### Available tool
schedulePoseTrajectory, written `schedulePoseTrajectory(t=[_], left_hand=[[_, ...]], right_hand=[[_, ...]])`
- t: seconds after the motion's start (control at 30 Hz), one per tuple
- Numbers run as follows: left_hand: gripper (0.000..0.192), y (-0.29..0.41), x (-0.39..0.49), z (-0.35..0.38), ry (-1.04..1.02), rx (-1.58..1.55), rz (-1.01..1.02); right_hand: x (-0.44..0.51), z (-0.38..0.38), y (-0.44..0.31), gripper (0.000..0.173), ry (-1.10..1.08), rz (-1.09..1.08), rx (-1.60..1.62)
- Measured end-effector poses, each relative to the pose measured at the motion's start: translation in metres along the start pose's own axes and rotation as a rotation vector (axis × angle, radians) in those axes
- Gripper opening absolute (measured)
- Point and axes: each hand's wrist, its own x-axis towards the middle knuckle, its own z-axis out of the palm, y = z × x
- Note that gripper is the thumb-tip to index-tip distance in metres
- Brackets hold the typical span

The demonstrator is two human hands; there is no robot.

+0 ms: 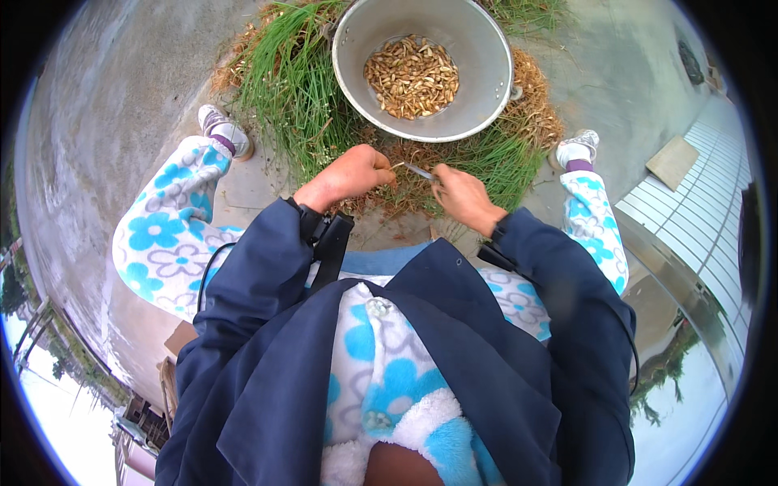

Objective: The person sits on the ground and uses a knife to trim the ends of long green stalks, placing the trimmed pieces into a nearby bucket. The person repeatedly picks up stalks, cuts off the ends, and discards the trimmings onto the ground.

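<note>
My left hand (352,176) pinches a small pale piece of plant (397,165) between thumb and fingers; most of it is hidden by the hand. A thin metal blade (419,171), probably a small knife, is gripped in my right hand (465,197), its tip close to that piece. Just beyond both hands stands a large grey metal pot (480,73). Many small tan and whitish elongated bulbs (413,76) lie on its bottom, with a little liquid around their edge. Below the hands, brown roots and trimmings (389,200) cover the ground.
Green grass-like stalks (292,79) are heaped left of the pot, and more green stalks (504,164) lie to its right. Dry brown roots (538,100) sit at the pot's right side. My shoes (225,130) flank the heap on concrete (146,79). A flat tan board (673,163) rests on white tiles.
</note>
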Motion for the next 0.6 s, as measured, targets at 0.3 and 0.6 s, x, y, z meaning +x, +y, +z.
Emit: schedulePoseTrajectory(t=[0.3,0.6], left_hand=[[0.027,-0.007,0.002,0.000,0.022,0.016,0.089],[0.028,-0.013,0.008,0.003,0.041,0.055,0.075]], right_hand=[[0.001,-0.116,-0.031,0.022,0.580,0.098,0.710],[-0.028,-0.087,-0.001,0.018,-0.297,0.061,0.359]])
